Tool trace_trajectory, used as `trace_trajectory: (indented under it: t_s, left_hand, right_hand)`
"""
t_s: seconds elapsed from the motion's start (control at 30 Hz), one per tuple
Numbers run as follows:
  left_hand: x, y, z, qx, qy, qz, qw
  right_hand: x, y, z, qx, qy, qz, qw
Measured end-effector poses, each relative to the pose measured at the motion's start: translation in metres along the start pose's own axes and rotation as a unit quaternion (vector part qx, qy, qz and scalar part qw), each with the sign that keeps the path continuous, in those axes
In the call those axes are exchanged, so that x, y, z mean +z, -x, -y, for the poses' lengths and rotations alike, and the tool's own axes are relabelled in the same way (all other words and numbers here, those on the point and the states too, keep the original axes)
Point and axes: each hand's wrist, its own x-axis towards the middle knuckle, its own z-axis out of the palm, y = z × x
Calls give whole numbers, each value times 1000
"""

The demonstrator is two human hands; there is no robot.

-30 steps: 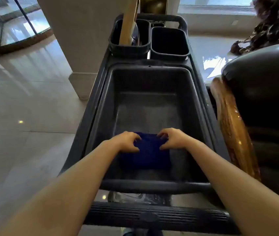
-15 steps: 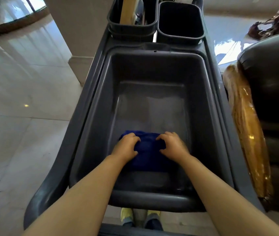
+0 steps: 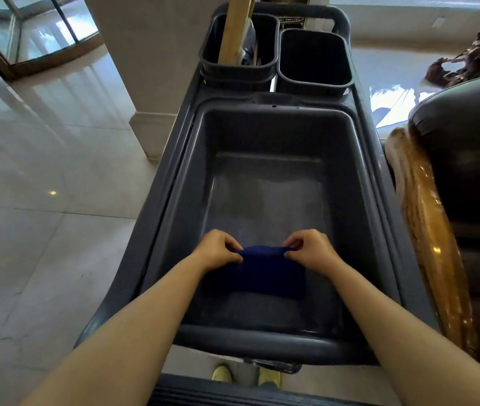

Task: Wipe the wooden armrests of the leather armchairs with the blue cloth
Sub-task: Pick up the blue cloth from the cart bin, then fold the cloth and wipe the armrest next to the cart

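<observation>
Item: dark blue folded cloth [image 3: 265,269] — location, near end of the deep grey plastic cart tub [image 3: 174,206], lower part resting against the tub floor, upper edge lifted.

Left hand [image 3: 218,249]: fingers pressed together, pinching the cloth's upper left corner. Right hand [image 3: 310,249]: likewise pinching the upper right corner.

Item: glossy carved wooden armrest [image 3: 426,230] of the dark leather armchair [image 3: 473,177] — location, just beside the cart's right edge; apart from the cloth, not touched by it.

Other holdings: two small dark bins at the cart's far end, the left bin [image 3: 265,58] holding a pale wooden handle [image 3: 234,27].

Progress, judged: cloth pickup in hand — no wiping begun. Remaining: lift the cloth clear, carry it right, wipe this armrest, then any others out of view.
</observation>
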Motion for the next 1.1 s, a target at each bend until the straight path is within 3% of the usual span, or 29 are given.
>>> trace_trajectory:
  t_s: [0.23,0.57,0.87,1.1]
  left_hand:
    - [-41,24,-43,45,46,7,998]
    - [-57,79,-143,193,17,37,980]
    - [-2,140,-255,265,-23,33,963]
    - [105,157,-327,270,-17,30,962]
  right_hand:
    - [-58,25,35,-56,-21,-13,998]
    - [-159,112,57,-126,-11,-96,987]
    - [-248,203,4,-141,29,-179,973]
    - [-314,269,-91,-147,25,-202,968]
